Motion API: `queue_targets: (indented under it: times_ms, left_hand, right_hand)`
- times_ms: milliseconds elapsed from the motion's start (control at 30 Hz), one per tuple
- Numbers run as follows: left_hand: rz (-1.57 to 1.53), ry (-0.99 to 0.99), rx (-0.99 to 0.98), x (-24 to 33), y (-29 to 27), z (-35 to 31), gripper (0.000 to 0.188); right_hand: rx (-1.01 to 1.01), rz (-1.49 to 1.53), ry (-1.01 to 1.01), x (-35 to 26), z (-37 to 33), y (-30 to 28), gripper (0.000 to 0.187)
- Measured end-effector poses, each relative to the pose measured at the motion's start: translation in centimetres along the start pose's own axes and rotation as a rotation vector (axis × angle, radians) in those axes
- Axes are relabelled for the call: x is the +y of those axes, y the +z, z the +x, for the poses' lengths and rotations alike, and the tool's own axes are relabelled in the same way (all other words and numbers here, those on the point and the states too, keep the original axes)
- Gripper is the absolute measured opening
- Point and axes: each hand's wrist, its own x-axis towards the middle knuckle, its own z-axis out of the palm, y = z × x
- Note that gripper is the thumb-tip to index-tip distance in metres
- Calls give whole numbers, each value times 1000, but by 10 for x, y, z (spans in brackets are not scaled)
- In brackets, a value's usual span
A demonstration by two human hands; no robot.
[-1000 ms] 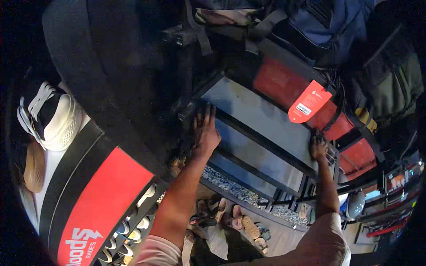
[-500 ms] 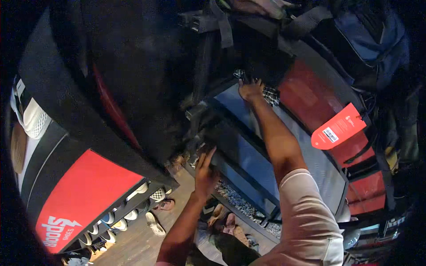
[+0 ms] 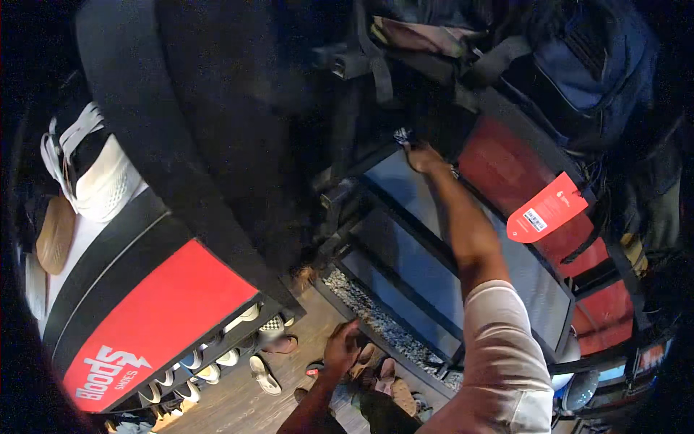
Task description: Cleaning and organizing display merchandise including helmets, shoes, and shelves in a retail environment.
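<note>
My right arm reaches up to the far end of a dark-framed rack with blue-grey panels (image 3: 419,271). There my right hand (image 3: 428,158) is closed on a small black-and-white patterned thing (image 3: 403,135). Most of that thing is under the hand, so its kind does not show. Lower down, my left hand (image 3: 343,349) hangs above the floor beside the rack's lower edge. Its fingers are loosely bent and apart, holding nothing. Nearby is a strip of pebbles (image 3: 372,312) along the rack's base.
On the left, a red-and-black shoe display (image 3: 166,318) bears a white shoe (image 3: 108,184) and a brown shoe (image 3: 56,235). A pale sandal (image 3: 264,375) lies on the wooden floor. At right are a red tag (image 3: 547,208), red panels (image 3: 502,155) and a dark blue backpack (image 3: 589,72).
My left hand has drawn back from the rack's near-left side, down toward the floor and me. My right hand stays at the far end, with less of the patterned thing showing. The view has shifted slightly.
</note>
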Motion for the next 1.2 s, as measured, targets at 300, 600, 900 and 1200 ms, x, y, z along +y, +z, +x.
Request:
queue_targets:
  times_ms: [300, 600, 900, 1200]
  left_hand:
    - [97, -27, 106, -13, -23, -30, 45]
    - [62, -147, 71, 4, -9, -3, 44]
    - [-39, -8, 72, -40, 0, -17, 28]
    - [29, 47, 109, -16, -38, -49, 42]
  right_hand:
    - [-9, -49, 61, -62, -19, 19, 62]
    - [6, 96, -625, -125, -120, 37, 50]
    - [10, 24, -225, -57, -19, 18, 67]
    - [59, 12, -242, -168, -129, 40, 50]
